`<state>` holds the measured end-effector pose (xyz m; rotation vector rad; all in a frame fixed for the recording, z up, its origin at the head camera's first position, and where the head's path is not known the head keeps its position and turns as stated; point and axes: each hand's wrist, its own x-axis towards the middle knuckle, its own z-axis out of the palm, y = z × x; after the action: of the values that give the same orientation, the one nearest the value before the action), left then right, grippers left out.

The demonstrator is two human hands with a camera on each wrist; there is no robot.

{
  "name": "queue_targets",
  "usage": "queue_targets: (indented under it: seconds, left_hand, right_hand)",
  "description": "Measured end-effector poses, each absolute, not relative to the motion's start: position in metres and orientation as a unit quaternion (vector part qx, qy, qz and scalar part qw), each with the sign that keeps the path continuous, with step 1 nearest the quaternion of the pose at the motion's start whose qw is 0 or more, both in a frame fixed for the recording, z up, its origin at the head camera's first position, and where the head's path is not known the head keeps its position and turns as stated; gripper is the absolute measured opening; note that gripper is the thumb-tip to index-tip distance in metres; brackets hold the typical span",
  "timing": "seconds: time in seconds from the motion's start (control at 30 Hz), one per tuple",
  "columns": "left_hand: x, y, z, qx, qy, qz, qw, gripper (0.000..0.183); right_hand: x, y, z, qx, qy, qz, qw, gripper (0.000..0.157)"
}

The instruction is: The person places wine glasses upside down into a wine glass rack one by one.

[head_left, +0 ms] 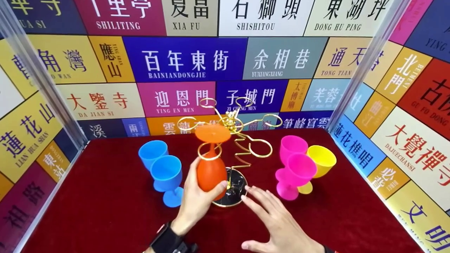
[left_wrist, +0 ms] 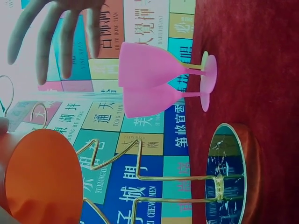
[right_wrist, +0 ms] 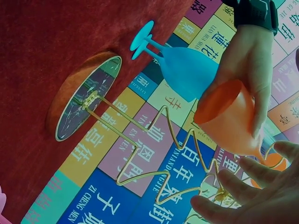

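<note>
Two hands, head view: we saw the left hand [head_left: 197, 196] curled round the orange goblet [head_left: 211, 174], which it held upside down at the gold-wire rack [head_left: 230, 121]. The right hand [head_left: 281, 225], fingers spread, held nothing and hovered near the black marbled base [head_left: 237, 193].
Gold ring, head view: the gold ring [head_left: 210, 160] appeared to circle the goblet's stem below its foot [head_left: 212, 133], so we judged the step in hand to be hanging it there. The next move, we thought, called for lowering the foot onto the wire before easing the grip.
Red cloth, head view: two blue goblets [head_left: 166, 173] stood upright on the left, two pink goblets [head_left: 301, 169] and a yellow goblet [head_left: 322, 160] on the right.
Orange mouth, left wrist view: we saw the goblet's mouth [left_wrist: 44, 182], hidden from the head camera; the pink pair mostly covered the yellow one.
Zigzag wire, right wrist view: we saw the zigzag upright [right_wrist: 156, 118] more fully, but could not tell how the ring sat.
</note>
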<state>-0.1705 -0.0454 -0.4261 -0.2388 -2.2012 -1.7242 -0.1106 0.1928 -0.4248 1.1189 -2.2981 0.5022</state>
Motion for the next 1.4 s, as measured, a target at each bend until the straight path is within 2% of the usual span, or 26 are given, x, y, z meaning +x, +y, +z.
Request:
queue_targets:
  seconds: [0.27, 0.47, 1.4]
  left_hand:
    - [-0.168, -0.042, -0.429, -0.096, -0.770, -0.607, 0.169, 0.092]
    - [-0.164, -0.038, -0.433, -0.118, -0.769, -0.598, 0.193, 0.089]
    - [-0.153, -0.035, -0.461, -0.129, -0.747, -0.606, 0.239, 0.086]
  right_hand:
    - [-0.111, 0.193, -0.426, 0.414, -0.849, 0.183, 0.274, 0.094]
    - [-0.110, 0.193, -0.426, 0.413, -0.850, 0.194, 0.264, 0.097]
    - [-0.111, 0.193, -0.431, 0.405, -0.854, 0.193, 0.262, 0.093]
